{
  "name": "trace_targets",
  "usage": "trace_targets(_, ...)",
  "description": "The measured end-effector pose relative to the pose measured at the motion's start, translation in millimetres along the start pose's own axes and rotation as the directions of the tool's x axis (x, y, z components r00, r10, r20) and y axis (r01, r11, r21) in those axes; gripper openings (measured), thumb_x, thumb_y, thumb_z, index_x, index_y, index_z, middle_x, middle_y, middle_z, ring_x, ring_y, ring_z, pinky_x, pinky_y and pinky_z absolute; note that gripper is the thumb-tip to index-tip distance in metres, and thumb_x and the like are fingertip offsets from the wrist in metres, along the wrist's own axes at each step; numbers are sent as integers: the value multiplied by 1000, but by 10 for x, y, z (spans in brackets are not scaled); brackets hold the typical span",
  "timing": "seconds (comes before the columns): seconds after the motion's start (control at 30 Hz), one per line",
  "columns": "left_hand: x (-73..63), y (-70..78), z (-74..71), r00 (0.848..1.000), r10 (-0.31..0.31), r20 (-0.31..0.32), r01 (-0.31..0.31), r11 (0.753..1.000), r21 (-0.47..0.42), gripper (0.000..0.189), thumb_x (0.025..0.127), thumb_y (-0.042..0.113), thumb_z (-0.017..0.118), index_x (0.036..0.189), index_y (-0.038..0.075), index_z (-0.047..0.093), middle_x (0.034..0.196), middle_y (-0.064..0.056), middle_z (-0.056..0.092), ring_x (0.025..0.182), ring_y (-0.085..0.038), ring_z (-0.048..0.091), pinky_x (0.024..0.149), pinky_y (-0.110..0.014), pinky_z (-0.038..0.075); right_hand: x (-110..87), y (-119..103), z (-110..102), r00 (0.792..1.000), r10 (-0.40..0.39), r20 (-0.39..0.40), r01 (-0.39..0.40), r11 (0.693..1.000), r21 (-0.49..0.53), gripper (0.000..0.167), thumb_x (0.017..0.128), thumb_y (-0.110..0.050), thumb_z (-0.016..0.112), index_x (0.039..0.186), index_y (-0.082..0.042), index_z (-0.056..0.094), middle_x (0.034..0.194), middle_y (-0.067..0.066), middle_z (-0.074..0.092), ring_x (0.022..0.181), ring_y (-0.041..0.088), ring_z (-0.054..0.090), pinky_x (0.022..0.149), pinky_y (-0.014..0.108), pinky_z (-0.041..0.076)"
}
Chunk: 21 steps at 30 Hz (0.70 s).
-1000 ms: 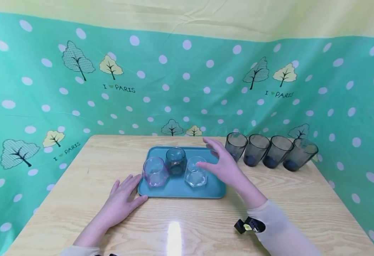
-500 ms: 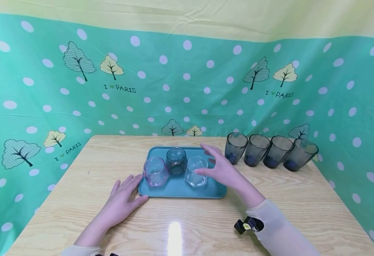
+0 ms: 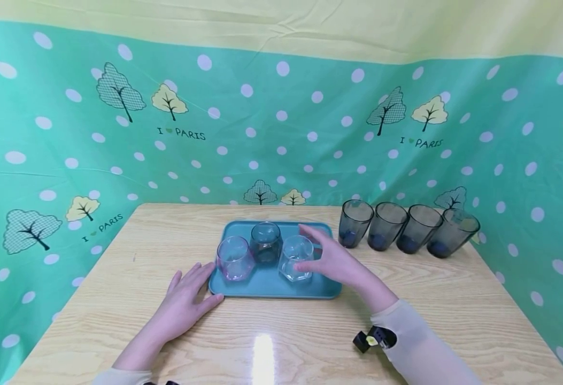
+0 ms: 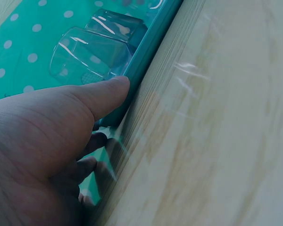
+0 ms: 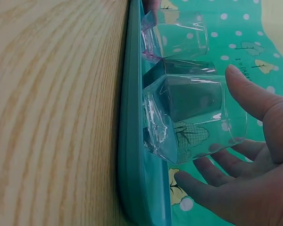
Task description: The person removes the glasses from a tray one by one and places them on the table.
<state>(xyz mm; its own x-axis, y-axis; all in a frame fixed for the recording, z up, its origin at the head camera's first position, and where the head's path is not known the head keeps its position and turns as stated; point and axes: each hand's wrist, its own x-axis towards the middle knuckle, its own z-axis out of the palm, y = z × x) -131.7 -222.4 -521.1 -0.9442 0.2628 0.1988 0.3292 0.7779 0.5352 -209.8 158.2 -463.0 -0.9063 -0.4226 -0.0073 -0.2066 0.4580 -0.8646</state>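
Observation:
On a blue rectangular tray (image 3: 271,290) stand three short glasses: a pinkish one (image 3: 234,260) at left, a dark grey one (image 3: 265,245) behind, and a clear one (image 3: 289,263) with a hexagonal base at right. My left hand (image 3: 185,306) lies at the tray's left front corner, its thumb touching the rim in the left wrist view. My right hand (image 3: 337,263) is spread about the right side of the clear glass, thumb in front and fingers behind. The right wrist view shows thumb and fingers either side of the clear glass (image 5: 193,113); contact is unclear.
Several tall dark tumblers stand in a row at the back right, among them the leftmost tumbler (image 3: 355,227) and the rightmost tumbler (image 3: 449,235). A patterned green cloth (image 3: 281,133) hangs behind the wooden table (image 3: 310,342).
My right hand has lowered and moved slightly left, closer around the clear glass. My left hand stays at the tray's corner, and the glasses stand where they were.

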Motion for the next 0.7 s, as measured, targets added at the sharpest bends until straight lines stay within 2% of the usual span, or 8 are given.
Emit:
trace_targets(0.17,1,1,0,1000,-3,1,3,1000,-3,80,105,42,77,167,2,45,165,-24,52,159,-53,33,125,-79,7,22,52,8,1000,-4,3,4,1000,2,99,93,-22,94,173,-17,37,169,8,49,158,39,41,123,58,43)
trace_targets(0.4,1,-16,12,1000,-6,3,6,1000,-2,81,105,44,77,167,2,45,165,-24,52,159,-53,33,126,-79,7,19,75,12,1000,-6,10,5,999,31,95,91,-23,95,171,-18,42,168,6,50,156,36,44,122,54,46)
trace_targets(0.7,-2,-15,11,1000,-8,1,8,1000,-1,81,105,44,77,167,2,45,165,-23,51,159,-52,33,126,-79,7,18,64,16,1000,-11,13,10,999,52,89,91,-19,95,167,-12,48,164,7,53,152,38,48,119,53,49)
